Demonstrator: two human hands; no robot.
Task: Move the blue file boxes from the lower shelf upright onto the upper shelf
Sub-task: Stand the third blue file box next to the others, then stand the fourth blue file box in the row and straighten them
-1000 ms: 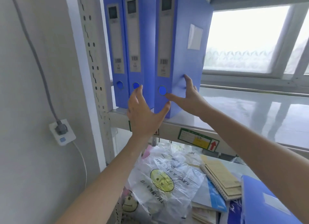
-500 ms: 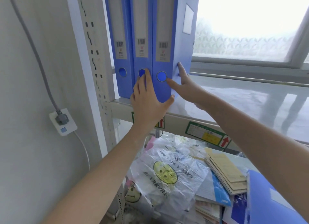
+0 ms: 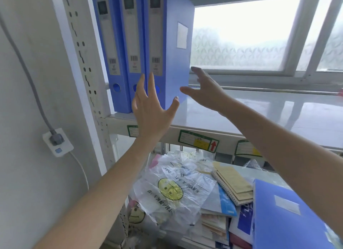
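Three blue file boxes stand upright side by side at the left end of the upper shelf (image 3: 241, 117): a left box (image 3: 109, 50), a middle box (image 3: 130, 44) and a right box (image 3: 167, 44). My left hand (image 3: 152, 109) hovers in front of their lower spines, fingers spread, holding nothing. My right hand (image 3: 206, 89) is open just right of the right box, a little apart from its side. Another blue file box (image 3: 284, 217) lies flat on the lower shelf at the bottom right.
A white perforated shelf post (image 3: 83, 63) rises at the left, with a wall socket and grey cable (image 3: 56, 140) beside it. The lower shelf holds smiley plastic bags (image 3: 172, 189), notebooks (image 3: 233, 183) and paper stacks. A window (image 3: 241, 35) lies behind the upper shelf.
Both hands have let go of the right file box and drawn back with fingers spread. The three boxes now stand flush together.
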